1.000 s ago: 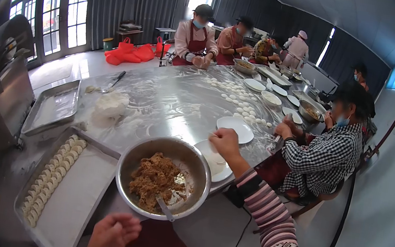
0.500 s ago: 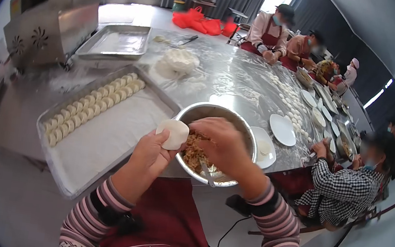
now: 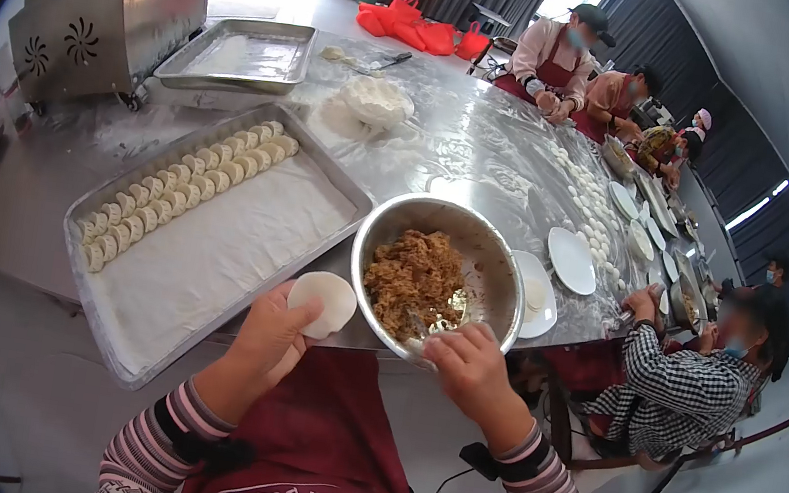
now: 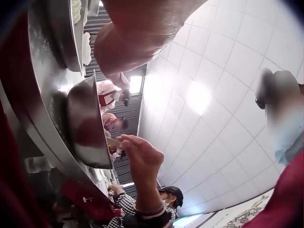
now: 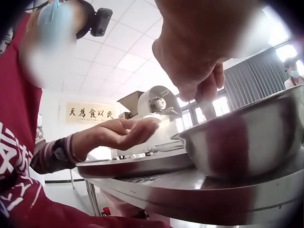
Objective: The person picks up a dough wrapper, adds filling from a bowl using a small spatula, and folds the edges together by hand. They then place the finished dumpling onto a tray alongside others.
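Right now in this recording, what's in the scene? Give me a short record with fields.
Bowl: metal, holding brown filling
Left grip: holds a round dough wrapper
Right grip: pinches a utensil handle at the bowl's rim
Tray: left of the bowl in the head view, lined, with two rows of dumplings
Plates: white, right of the bowl in that view
Farther back: flour mound, people working around the table

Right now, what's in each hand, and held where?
Left hand: flat round white dough wrapper, gripped at its edge, thumb on top. Right hand: pale flat-handled utensil, pinched by the handle.
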Tool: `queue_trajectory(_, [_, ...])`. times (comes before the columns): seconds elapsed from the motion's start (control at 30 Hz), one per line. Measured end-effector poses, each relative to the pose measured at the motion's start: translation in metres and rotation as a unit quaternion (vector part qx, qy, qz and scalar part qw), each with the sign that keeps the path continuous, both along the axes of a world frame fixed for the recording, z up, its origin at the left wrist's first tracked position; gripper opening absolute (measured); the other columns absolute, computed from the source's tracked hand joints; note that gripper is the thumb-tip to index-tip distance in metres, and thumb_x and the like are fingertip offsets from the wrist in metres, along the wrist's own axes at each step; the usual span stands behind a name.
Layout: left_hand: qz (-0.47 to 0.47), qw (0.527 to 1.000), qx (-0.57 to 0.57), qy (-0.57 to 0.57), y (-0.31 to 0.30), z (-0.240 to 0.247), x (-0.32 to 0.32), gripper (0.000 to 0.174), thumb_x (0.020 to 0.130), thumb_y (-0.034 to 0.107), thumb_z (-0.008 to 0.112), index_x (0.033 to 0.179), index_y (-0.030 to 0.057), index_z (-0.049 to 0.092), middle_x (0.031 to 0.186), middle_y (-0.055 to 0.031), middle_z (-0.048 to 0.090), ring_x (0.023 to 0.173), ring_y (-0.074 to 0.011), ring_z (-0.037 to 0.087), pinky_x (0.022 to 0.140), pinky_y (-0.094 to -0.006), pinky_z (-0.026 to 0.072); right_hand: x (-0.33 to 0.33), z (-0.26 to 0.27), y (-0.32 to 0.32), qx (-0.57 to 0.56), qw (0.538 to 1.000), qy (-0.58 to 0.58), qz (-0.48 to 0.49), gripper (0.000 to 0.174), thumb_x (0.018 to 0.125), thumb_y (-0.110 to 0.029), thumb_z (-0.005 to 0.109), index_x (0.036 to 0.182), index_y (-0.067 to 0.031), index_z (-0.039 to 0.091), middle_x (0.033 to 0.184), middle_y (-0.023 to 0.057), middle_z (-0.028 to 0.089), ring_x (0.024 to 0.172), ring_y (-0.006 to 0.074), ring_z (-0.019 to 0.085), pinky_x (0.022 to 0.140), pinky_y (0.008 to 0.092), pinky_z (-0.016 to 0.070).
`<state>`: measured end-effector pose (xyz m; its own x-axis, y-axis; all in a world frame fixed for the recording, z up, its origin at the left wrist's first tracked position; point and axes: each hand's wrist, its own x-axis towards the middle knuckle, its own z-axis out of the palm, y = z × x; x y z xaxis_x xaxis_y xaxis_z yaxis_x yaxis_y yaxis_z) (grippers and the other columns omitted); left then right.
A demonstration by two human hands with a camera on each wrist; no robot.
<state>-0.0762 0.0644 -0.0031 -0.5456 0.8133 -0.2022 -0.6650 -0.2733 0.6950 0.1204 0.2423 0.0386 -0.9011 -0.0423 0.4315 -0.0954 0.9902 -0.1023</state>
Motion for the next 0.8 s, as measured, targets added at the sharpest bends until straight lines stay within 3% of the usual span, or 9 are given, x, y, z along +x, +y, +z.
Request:
queue_trajectory(0.1, [-0.016, 0.999, -0.027, 0.039, -0.01, -0.008, 0.007, 0.023, 0.089, 0.004, 0.059, 0.111, -0.0007, 0.06, 0.099, -0.0067, 0.066, 0.089, -0.0128, 0.063, 0.076, -0.0269, 0.0526, -0.011, 0.003, 0.012, 0.076, 0.994, 0.061, -0.055, 0.02, 0.07, -0.004, 0.073, 0.089, -0.0045, 0.065, 0.081, 0.0081, 0.065, 0.07, 0.0261, 0.061, 0.064, 0.0354, 0.0475])
queue_trajectory(0.13, [-0.017, 0.999, -0.03, 0.039, -0.014, -0.008, 0.01, 0.023, 0.089, 0.004, 0.059, 0.111, -0.0007, 0.06, 0.099, -0.0067, 0.066, 0.089, -0.0128, 0.063, 0.076, -0.0269, 0.0526, -0.018, -0.004, 0.021, 0.024, 0.992, 0.109, -0.061, 0.02, 0.071, -0.004, 0.072, 0.089, -0.0036, 0.064, 0.08, 0.0086, 0.065, 0.069, 0.026, 0.062, 0.062, 0.0351, 0.0483])
queue_trajectory(0.2, [-0.017, 0.957, -0.107, 0.269, -0.021, -0.005, 0.016, 0.021, 0.088, 0.005, 0.061, 0.108, -0.0025, 0.062, 0.097, -0.008, 0.067, 0.086, -0.0144, 0.065, 0.076, -0.0284, 0.0543, -0.028, -0.009, 0.028, -0.115, 0.978, 0.153, -0.088, 0.015, 0.073, -0.003, 0.072, 0.086, -0.0021, 0.065, 0.075, 0.0103, 0.065, 0.068, 0.026, 0.064, 0.059, 0.034, 0.0498])
queue_trajectory(0.23, [-0.02, 0.957, -0.11, 0.269, -0.022, -0.005, 0.017, 0.021, 0.088, 0.005, 0.061, 0.108, -0.0025, 0.062, 0.097, -0.008, 0.067, 0.086, -0.0144, 0.065, 0.076, -0.0284, 0.0543, -0.029, -0.009, 0.031, -0.118, 0.977, 0.153, -0.09, 0.015, 0.073, -0.003, 0.072, 0.086, -0.0021, 0.065, 0.075, 0.0103, 0.065, 0.068, 0.026, 0.064, 0.059, 0.034, 0.0498])
queue_trajectory(0.3, [-0.029, 0.958, -0.108, 0.263, -0.022, -0.008, 0.021, 0.019, 0.089, 0.007, 0.062, 0.104, -0.0034, 0.065, 0.094, -0.0083, 0.068, 0.084, -0.0152, 0.066, 0.075, -0.0288, 0.0553, -0.03, -0.008, 0.036, -0.233, 0.966, 0.07, -0.088, 0.01, 0.073, -0.004, 0.073, 0.081, -0.0021, 0.068, 0.076, 0.0108, 0.066, 0.07, 0.0257, 0.064, 0.06, 0.0316, 0.0501])
queue_trajectory(0.4, [-0.042, 0.993, -0.048, 0.097, -0.019, -0.02, 0.025, 0.021, 0.091, 0.007, 0.059, 0.108, -0.0038, 0.062, 0.099, -0.0095, 0.068, 0.088, -0.0161, 0.065, 0.079, -0.0292, 0.0546, -0.026, -0.011, 0.046, -0.213, 0.969, 0.097, -0.084, 0.007, 0.075, -0.004, 0.072, 0.081, -0.002, 0.069, 0.076, 0.0116, 0.067, 0.068, 0.0246, 0.065, 0.06, 0.0302, 0.0501])
queue_trajectory(0.5, [-0.046, 0.997, -0.045, 0.033, -0.013, -0.025, 0.023, 0.023, 0.092, 0.008, 0.057, 0.112, -0.004, 0.058, 0.104, -0.0111, 0.066, 0.093, -0.0176, 0.065, 0.083, -0.031, 0.0536, -0.014, -0.003, 0.033, -0.291, 0.934, 0.1, -0.18, 0.007, 0.078, -0.004, 0.071, 0.083, -0.001, 0.068, 0.076, 0.0122, 0.068, 0.068, 0.0227, 0.066, 0.06, 0.0293, 0.05])
queue_trajectory(0.6, [-0.048, 0.998, -0.032, -0.025, -0.002, -0.027, 0.022, 0.024, 0.093, 0.008, 0.056, 0.114, -0.0036, 0.056, 0.108, -0.0122, 0.064, 0.098, -0.0191, 0.063, 0.087, -0.0325, 0.0523, -0.012, -0.015, 0.026, -0.337, 0.922, 0.072, -0.176, 0.006, 0.079, -0.003, 0.069, 0.084, -0.0005, 0.068, 0.078, 0.0123, 0.068, 0.068, 0.0208, 0.066, 0.061, 0.0286, 0.05])
queue_trajectory(0.8, [-0.043, 0.998, -0.003, -0.041, 0.013, -0.033, 0.022, 0.022, 0.092, 0.009, 0.058, 0.111, -0.0015, 0.056, 0.108, -0.0123, 0.064, 0.099, -0.0208, 0.063, 0.089, -0.0348, 0.0529, -0.017, -0.024, 0.026, -0.344, 0.93, 0.059, -0.118, 0.009, 0.08, -0.004, 0.069, 0.088, 0.0004, 0.069, 0.076, 0.0127, 0.068, 0.067, 0.0199, 0.066, 0.061, 0.0285, 0.0502])
